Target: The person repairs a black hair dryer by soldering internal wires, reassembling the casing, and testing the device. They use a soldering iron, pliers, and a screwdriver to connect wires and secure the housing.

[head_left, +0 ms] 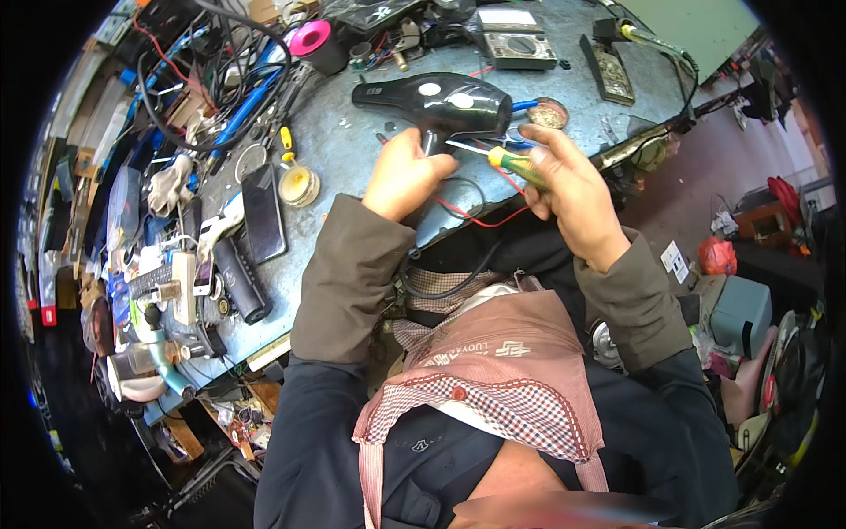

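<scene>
A black hair dryer [405, 95] lies across the bench near its front edge, nozzle to the left. Closed round its handle is my left hand [407, 175], which hides most of the grip. My right hand [568, 189] holds a screwdriver [515, 162] by its green and yellow handle. The screwdriver's metal shaft points left, its tip close to the dryer's handle; whether it touches cannot be made out. A dark cord [451, 280] hangs below my left hand, and a red wire [493, 222] loops between my hands.
On the blue bench [339, 141] stand a multimeter [520, 48], a soldering iron [648, 40] and a round tin [548, 115]. Leftward lie a jar of yellow paste [299, 186], a dark phone [263, 214], a black cylinder [240, 280] and tangled cables. Boxes and bags crowd the floor at right.
</scene>
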Demonstrator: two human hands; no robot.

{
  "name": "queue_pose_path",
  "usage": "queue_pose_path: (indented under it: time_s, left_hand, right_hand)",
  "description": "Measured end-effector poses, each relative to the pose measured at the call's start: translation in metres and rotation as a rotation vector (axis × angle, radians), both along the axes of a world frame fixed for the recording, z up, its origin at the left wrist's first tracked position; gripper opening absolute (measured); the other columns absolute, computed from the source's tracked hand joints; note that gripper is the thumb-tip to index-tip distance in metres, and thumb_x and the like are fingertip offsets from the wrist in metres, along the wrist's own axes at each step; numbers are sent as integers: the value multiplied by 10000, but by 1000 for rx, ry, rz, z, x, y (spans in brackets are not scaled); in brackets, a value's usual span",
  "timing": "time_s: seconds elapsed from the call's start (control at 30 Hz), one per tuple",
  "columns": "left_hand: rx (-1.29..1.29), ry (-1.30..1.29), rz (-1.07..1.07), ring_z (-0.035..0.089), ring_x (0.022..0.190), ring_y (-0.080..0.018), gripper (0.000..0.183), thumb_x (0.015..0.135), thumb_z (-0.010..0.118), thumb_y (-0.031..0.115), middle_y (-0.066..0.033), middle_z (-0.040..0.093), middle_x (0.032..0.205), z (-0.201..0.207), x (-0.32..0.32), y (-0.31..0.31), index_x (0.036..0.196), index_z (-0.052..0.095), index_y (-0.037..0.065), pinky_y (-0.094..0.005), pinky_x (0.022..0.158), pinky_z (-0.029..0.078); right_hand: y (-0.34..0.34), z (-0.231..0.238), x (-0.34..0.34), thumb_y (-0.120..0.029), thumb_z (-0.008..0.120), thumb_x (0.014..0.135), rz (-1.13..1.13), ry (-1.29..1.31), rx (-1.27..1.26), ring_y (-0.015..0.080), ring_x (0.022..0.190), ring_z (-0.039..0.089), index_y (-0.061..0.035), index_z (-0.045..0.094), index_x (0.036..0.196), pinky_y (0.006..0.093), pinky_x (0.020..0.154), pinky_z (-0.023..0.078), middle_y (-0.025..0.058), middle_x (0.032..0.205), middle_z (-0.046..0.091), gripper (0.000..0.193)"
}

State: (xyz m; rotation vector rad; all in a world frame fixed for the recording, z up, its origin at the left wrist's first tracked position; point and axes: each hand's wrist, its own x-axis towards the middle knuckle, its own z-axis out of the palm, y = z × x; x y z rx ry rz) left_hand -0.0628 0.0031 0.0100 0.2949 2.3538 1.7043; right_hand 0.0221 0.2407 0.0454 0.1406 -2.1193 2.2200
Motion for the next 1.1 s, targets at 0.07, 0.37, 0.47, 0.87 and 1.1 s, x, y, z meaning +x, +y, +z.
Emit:
queue_pose_path:
  time_s: [0.07, 0.37, 0.47, 0.87, 1.1]
  left_hand:
    - [49, -44, -5, 631, 743, -161, 396, 788, 729, 146, -64, 701, 872, 0, -1, 0, 1137, 704, -41, -342, 671, 504]
    - [79, -13, -2, 584, 613, -103, 481, 836, 699, 96, -21, 659, 846, 8, 5, -3, 1304, 642, 0, -279, 544, 478]
    - [85, -88, -3, 565, 575, -89, 405, 850, 707, 77, -8, 642, 802, 9, 1, 4, 1242, 652, -11, -264, 510, 462]
    - [101, -42, -7, 553, 593, -82, 405, 857, 706, 49, 3, 636, 808, 11, 6, 6, 1255, 640, 7, -251, 535, 456]
    - [80, -78, 30, 553, 573, -85, 442, 855, 718, 84, 4, 639, 801, 12, 6, 5, 1286, 645, 12, -248, 528, 461]
  right_hand:
    - [-3, 1, 9, -16, 721, 939, -103, 305, 306, 157, 1012, 674, 7, 630, 1301, 300, 866, 544, 122, 1120, 685, 374]
    - [0, 4, -13, -244, 609, 1102, 101, -271, -218, 101, 755, 642, -3, 598, 1316, 269, 651, 525, 74, 1042, 742, 323]
    - [4, -13, -6, -26, 701, 959, -37, 334, 282, 254, 1005, 675, 2, 589, 1302, 388, 883, 550, 152, 1168, 687, 362]
    - [11, -9, -20, -326, 565, 1110, 143, -486, -335, 131, 646, 574, -19, 669, 1078, 334, 607, 482, 51, 817, 669, 325]
    - [5, -9, -10, -170, 698, 996, -77, 383, 376, 279, 809, 683, 9, 589, 1115, 401, 730, 538, 150, 928, 663, 241]
